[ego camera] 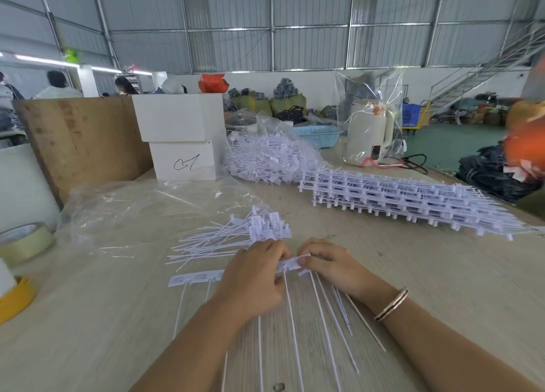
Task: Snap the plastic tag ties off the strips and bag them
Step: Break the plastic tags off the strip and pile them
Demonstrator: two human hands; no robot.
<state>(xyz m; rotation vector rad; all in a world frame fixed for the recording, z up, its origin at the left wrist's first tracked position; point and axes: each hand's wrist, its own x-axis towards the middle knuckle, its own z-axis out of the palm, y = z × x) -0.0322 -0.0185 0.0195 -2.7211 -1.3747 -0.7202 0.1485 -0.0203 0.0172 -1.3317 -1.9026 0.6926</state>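
Observation:
A white strip of tag ties (197, 279) lies across the table in front of me, its long thin tails pointing toward me. My left hand (253, 279) grips the strip's head row near its middle. My right hand (330, 266) pinches the right end of the same strip, fingers curled over the tags. Just beyond my hands lies a loose pile of snapped-off ties (236, 238). A stack of whole strips (407, 199) sits at the right. An empty clear bag (141, 205) lies flat to the left, and a filled bag of ties (271, 158) rests farther back.
White boxes (180, 135) and a wooden board (85, 140) stand at the back left. Tape rolls (26, 244) sit at the left edge. A bagged white kettle (370, 132) and a blue basket (318, 135) stand behind. The table's right edge runs diagonally.

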